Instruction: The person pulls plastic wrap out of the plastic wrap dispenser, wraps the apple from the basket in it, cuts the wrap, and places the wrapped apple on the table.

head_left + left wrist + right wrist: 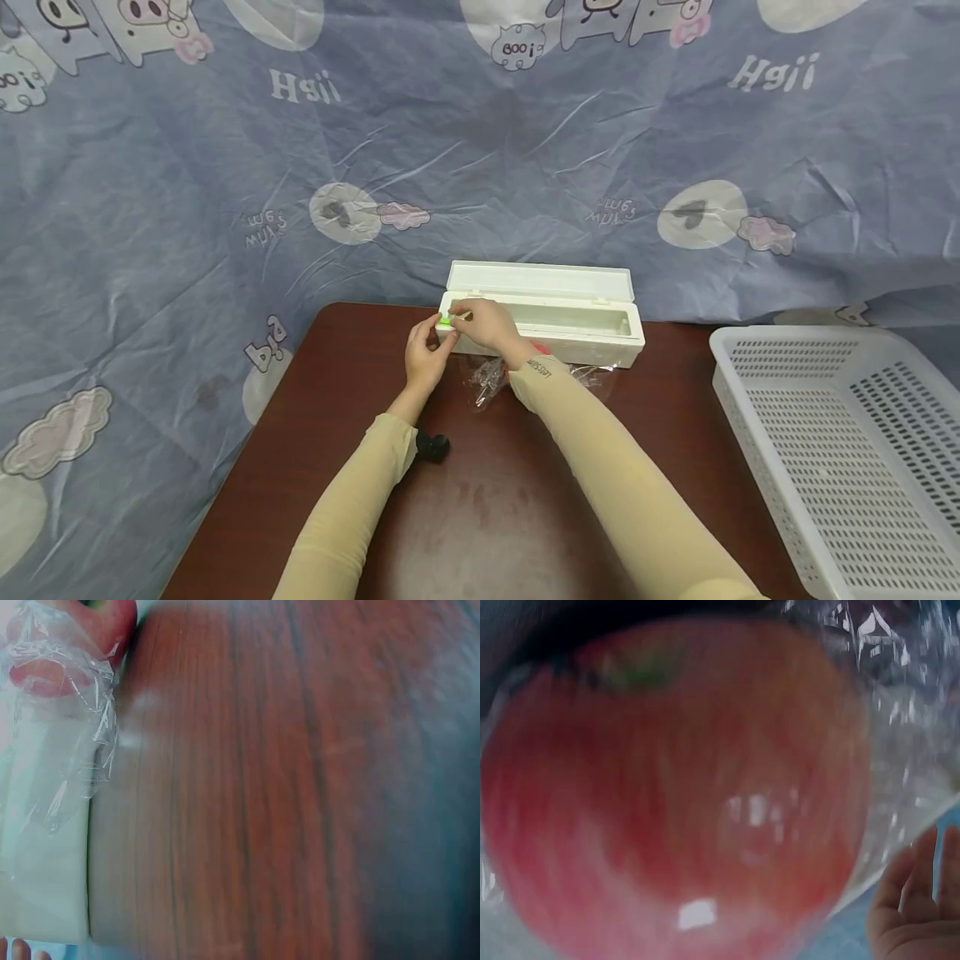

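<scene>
A long white cling film dispenser stands at the table's back edge, its lid raised. My left hand grips its left end between thumb and fingers. Over the same corner, my right hand pinches at a small green slider; the exact contact is too small to make out. Clear film hangs crumpled before the dispenser. A red apple with film around it fills the right wrist view; the right forearm mostly hides it in the head view. Fingertips show low in the left wrist view.
On the right, a white slotted plastic basket sits at the dark brown table's side. A patterned blue-grey cloth hangs right behind the dispenser. A black wrist camera is at the left sleeve.
</scene>
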### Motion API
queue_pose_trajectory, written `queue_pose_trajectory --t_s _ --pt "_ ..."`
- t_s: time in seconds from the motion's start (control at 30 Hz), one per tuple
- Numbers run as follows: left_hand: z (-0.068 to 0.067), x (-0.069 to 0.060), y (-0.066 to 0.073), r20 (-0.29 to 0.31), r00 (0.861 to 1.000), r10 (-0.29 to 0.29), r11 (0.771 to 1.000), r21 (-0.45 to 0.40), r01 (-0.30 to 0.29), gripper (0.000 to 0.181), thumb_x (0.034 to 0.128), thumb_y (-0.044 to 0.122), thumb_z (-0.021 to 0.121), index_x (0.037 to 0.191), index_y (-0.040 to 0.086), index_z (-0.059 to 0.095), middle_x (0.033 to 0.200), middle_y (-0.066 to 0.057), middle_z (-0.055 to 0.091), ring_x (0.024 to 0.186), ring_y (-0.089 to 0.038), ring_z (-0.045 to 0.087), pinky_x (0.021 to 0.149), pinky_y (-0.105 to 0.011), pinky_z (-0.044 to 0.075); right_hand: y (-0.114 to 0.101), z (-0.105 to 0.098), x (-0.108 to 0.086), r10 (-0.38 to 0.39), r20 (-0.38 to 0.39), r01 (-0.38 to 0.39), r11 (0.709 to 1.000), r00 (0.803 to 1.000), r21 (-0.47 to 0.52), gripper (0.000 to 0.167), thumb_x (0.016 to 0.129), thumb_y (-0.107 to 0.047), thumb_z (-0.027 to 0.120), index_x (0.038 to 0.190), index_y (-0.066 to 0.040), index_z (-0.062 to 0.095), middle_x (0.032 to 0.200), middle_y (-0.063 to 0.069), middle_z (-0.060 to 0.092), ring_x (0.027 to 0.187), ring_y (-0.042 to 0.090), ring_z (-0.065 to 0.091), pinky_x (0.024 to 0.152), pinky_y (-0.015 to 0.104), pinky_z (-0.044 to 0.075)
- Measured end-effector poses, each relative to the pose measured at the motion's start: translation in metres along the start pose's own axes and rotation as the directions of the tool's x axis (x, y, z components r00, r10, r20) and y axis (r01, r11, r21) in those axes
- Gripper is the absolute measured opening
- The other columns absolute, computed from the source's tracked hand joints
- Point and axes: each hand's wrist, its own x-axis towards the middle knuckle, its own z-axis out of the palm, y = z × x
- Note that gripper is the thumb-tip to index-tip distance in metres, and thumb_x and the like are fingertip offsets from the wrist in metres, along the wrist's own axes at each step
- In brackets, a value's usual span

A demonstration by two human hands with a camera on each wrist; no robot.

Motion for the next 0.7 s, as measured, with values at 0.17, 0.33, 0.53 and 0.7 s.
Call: queue_pose_trajectory --t_s 0.17,0.33,0.53,0.7 --pt "0.0 0.002 -0.001 0.025 0.998 -0.056 0.997 -0.058 0.057 0.045 0.0866 0.024 0.068 0.128 0.011 0.058 0.125 -0.011 0.051 0.106 -0.028 0.05 0.082 -0.042 0.047 -0.003 0.013 0.001 -0.057 -0.032 0.054 0.994 0.998 -0.095 0.03 0.094 -0.023 0.057 0.123 -0.017 0.063 0.123 0.002 0.061 0.109 0.022 0.058 0.087 0.037 0.047" --pt "0.0 0.004 -0.002 0.014 0.995 -0.099 0.989 -0.111 0.1 0.04 0.0855 0.02 0.069 0.123 0.01 0.062 0.124 -0.01 0.053 0.106 -0.026 0.05 0.086 -0.039 0.046 -0.006 0.022 0.002 -0.046 -0.087 0.03 0.984 0.995 -0.175 0.027 0.094 -0.027 0.058 0.119 -0.02 0.066 0.116 0.002 0.065 0.099 0.021 0.062 0.079 0.036 0.05" --pt "0.0 0.006 -0.004 -0.007 0.992 -0.128 0.982 -0.144 0.126 0.039 0.0829 0.017 0.072 0.121 0.011 0.064 0.121 -0.009 0.055 0.105 -0.026 0.051 0.088 -0.04 0.043 -0.007 0.026 0.005 -0.016 -0.146 -0.02 0.97 0.989 -0.242 0.024 0.094 -0.028 0.059 0.115 -0.024 0.069 0.11 -0.001 0.068 0.09 0.021 0.065 0.073 0.035 0.05" --pt "0.001 0.008 -0.002 -0.031 0.989 -0.141 0.976 -0.171 0.134 0.04 0.0797 0.015 0.075 0.118 0.01 0.066 0.12 -0.01 0.058 0.108 -0.027 0.052 0.088 -0.039 0.044 -0.009 0.026 0.005 -0.007 -0.154 -0.034 0.964 0.988 -0.262 0.024 0.095 -0.026 0.058 0.116 -0.024 0.068 0.109 -0.001 0.068 0.086 0.02 0.064 0.07 0.033 0.051"
